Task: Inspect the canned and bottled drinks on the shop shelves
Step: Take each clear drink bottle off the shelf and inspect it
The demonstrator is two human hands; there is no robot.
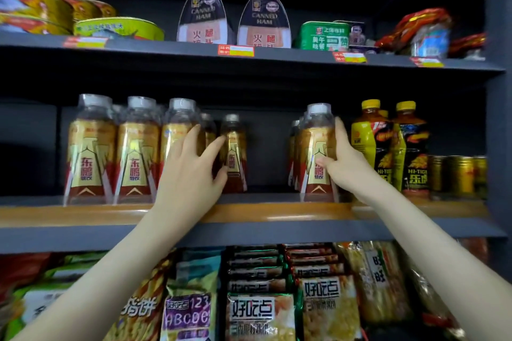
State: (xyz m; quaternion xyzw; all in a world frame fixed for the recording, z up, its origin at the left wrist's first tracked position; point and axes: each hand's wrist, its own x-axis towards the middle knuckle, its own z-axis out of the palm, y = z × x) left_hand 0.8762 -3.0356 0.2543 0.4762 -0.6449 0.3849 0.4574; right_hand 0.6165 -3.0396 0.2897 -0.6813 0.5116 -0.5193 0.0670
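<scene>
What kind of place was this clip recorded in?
Most likely a small grocery or convenience shop: dark shelves carry red-and-yellow price tags, with rows of identical bottled energy drinks, canned ham above and snack packets below.

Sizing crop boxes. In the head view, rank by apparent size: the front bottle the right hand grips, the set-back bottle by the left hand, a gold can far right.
1. front bottle, in the right hand.
2. set-back bottle; it stands deeper, so true size is unsure.
3. gold can.
</scene>
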